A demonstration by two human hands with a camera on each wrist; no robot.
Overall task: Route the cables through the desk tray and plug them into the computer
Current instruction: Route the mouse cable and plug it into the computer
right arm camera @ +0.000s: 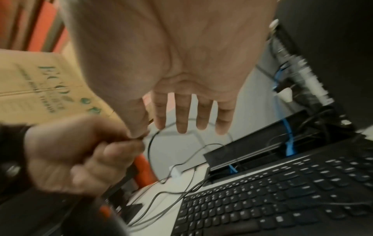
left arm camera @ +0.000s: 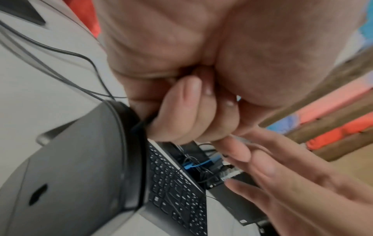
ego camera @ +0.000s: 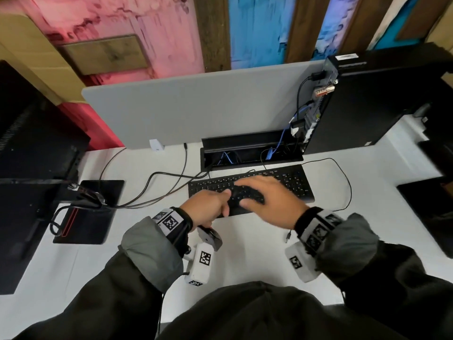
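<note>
My left hand is curled round the thin black cable right where it leaves a grey mouse, which dangles below the fist. My right hand hovers over the black keyboard with fingers straight and spread. Its thumb and forefinger tips sit at the cable beside the left fist; a pinch is not discernible. Behind the keyboard the black desk tray stands open with blue and black cables inside. The black computer tower shows its rear ports with several plugs in.
A loose plug lies on the white desk near my right wrist. Black cables run from the tray to a monitor and its stand at left. A grey partition backs the desk.
</note>
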